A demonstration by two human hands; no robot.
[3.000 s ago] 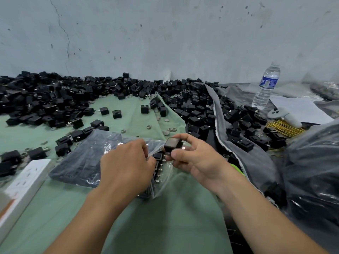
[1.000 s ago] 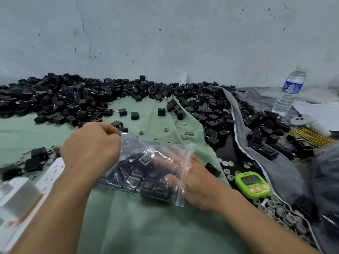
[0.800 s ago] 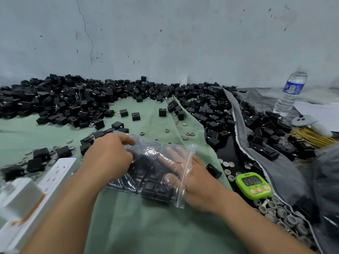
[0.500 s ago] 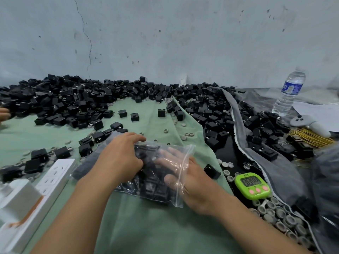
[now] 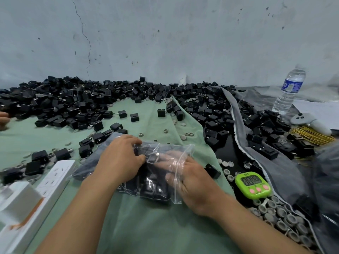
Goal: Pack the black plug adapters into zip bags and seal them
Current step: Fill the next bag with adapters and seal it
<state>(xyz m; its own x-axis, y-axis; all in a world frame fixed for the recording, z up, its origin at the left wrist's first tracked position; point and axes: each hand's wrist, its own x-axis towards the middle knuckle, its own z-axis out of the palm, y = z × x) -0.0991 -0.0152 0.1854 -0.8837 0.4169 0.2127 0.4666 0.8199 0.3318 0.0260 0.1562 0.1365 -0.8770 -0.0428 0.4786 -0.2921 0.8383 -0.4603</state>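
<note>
A pale grey-blue wall (image 5: 183,33) is seen behind, marked by dark specks and split by a thin crack (image 5: 89,46) at the left. The work surface is covered by a green cloth (image 5: 146,226), with a grey cloth (image 5: 282,173) laid beside it. Soft, even light is cast.

Forearms are bare, as are left hand (image 5: 119,160) and right hand (image 5: 191,181).

A zip bag (image 5: 154,184) is laid on the counter (image 5: 146,228), with loose adapters (image 5: 73,101) heaped behind it. A power strip (image 5: 53,178) is placed to its left, a timer (image 5: 254,184) to its right, a bottle (image 5: 289,92) farther back.
</note>
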